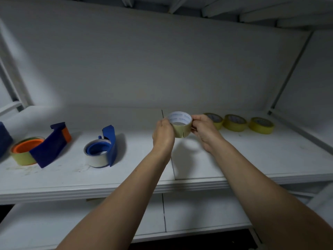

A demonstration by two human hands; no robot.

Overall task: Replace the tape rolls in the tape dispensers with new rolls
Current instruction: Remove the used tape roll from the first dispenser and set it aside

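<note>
left hand (pixel 163 136), right hand (pixel 203 130) grip a new roll (pixel 181 126) right of the blue dispenser (pixel 102 148), probably needs seating there next

blue object (pixel 4 139), maybe dispenser: cut by left edge | yellow roll (pixel 216 120): half hidden

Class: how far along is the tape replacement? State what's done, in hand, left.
Done: unclear; orange dispenser and blue dispenser both look loaded. In hand: left hand and right hand grip a loose roll. Left: three spare rolls lie on the shelf.
</note>
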